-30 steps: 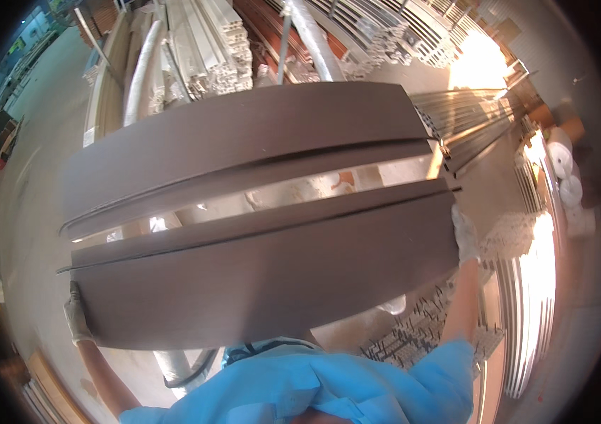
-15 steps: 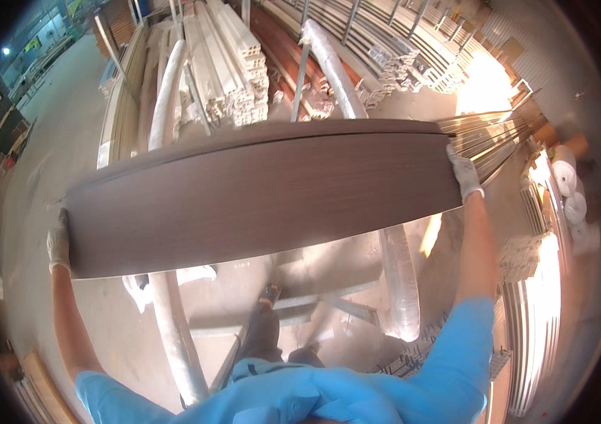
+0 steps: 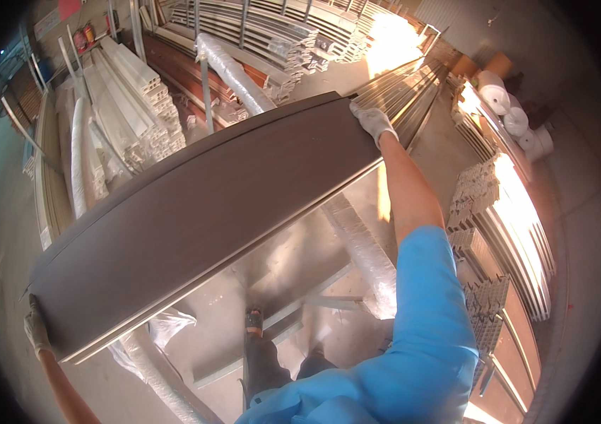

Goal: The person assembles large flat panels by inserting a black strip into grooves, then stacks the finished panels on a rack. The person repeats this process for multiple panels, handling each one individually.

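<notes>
A long dark brown panel (image 3: pixel 208 205) lies across the view, slanting from the near left up to the far right. A thin dark seam runs along its far side, and a pale strip shows under its near edge. My left hand (image 3: pixel 37 326), in a pale glove, is closed round the left end, fingers partly hidden by the panel. At the right end my gloved right hand (image 3: pixel 373 124) grips the corner, its arm stretched forward. Beneath the panel are two supports wrapped in clear plastic, a right one (image 3: pixel 364 247) and a left one (image 3: pixel 159 371).
Stacked cream profiles (image 3: pixel 127 99) and reddish-brown ones (image 3: pixel 180 78) lie beyond the panel. Bronze-coloured lengths (image 3: pixel 413 85) extend past its right end. To the right are white rolls (image 3: pixel 495 99) and stacked pale profiles (image 3: pixel 505 219). A metal floor frame (image 3: pixel 286 321) is near my feet.
My view has turned to the right, so the surroundings have shifted left. The panel now slants more steeply, its left end nearer me, with both hands still on its ends.
</notes>
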`<state>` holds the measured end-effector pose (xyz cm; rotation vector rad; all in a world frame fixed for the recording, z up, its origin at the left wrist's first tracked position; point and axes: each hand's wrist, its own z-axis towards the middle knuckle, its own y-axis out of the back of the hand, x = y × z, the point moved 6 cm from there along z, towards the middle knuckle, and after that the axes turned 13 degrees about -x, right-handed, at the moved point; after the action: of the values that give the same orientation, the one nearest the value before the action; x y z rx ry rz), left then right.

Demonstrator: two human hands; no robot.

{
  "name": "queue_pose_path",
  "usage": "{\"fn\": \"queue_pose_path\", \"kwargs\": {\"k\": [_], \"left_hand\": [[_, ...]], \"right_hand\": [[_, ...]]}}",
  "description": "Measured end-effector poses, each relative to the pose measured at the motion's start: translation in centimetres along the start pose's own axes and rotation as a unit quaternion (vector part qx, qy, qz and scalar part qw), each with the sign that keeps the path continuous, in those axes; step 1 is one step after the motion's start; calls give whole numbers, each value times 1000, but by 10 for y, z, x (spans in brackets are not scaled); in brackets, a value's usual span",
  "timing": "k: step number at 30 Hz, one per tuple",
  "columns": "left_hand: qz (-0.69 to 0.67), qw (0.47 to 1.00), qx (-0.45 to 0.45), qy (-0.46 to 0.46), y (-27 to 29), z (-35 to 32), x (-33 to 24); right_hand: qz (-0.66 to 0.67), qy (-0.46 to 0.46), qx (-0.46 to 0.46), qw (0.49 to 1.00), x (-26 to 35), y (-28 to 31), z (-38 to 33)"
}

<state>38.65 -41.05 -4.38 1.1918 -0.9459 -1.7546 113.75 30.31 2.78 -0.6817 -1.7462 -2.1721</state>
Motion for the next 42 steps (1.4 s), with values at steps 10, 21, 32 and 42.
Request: {"fn": "queue_pose_path", "kwargs": {"k": [10, 21, 32, 42], "left_hand": [[-119, 991, 56, -8, -10, 8, 11], [-272, 948, 164, -15, -26, 27, 28], [-352, 869, 329, 113, -38, 20, 21], [-362, 878, 257, 179, -42, -8, 16]], "right_hand": [[-192, 136, 13, 972, 14, 19, -5], [-56, 155, 44, 985, -39, 2, 12], [-2, 47, 201, 978, -30, -6, 19], [49, -10, 150, 987, -31, -17, 8]]}}
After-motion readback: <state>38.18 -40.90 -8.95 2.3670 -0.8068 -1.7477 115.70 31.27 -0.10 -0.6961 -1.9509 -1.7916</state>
